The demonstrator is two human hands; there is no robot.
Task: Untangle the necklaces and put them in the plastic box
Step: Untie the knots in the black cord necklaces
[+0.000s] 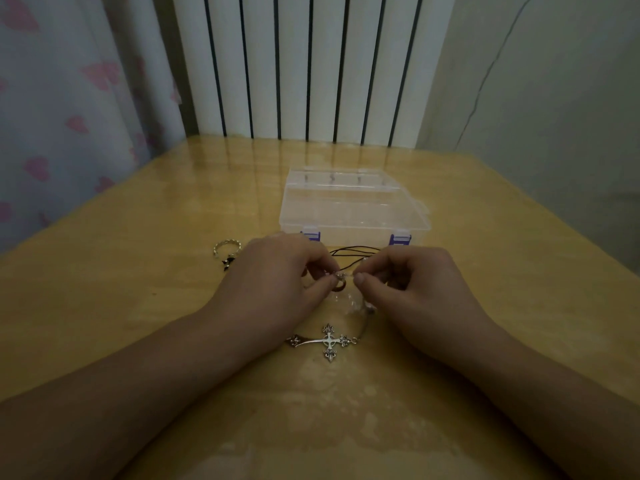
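Surface: glossy yellow wooden table (138, 306).
Far centre: clear plastic box (353, 206), closed.
Left: silver ring chain (225, 249).
Near: cross pendant (327, 342); black cord (349, 252) beside the box.

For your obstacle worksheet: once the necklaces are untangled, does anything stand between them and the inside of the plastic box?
Yes: the plastic box appears closed, its purple latches facing the necklaces.

A home room — heart-print curtain (69, 109), white radiator (304, 64), glossy wooden table (138, 271)
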